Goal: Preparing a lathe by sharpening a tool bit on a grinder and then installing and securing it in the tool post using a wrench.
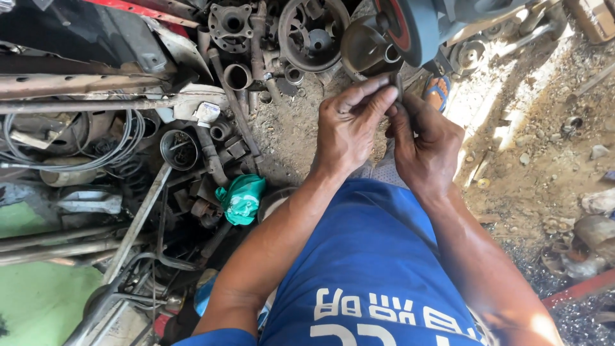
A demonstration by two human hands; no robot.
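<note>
Now pinching small dark metal piece (398, 86) tight, left hand (349, 131) and right hand (426, 147) both gripping; best kept steady, close above dirt floor (544, 160).

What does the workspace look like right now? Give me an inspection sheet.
Surface: bare dirt ground, stony and partly sunlit.
Job's things: small dark metal piece pinched between both hands, held up in front of the chest.
Clutter: heap of rusty metal parts ahead, steel bars at left, crumpled green rag on the scrap.
Grippers: left hand and right hand meet fingertip to fingertip on the piece.
Cables: coiled grey cable lying at left among the scrap.
Surroundings: green floor patch at lower left; a sandalled foot beyond the hands.
</note>
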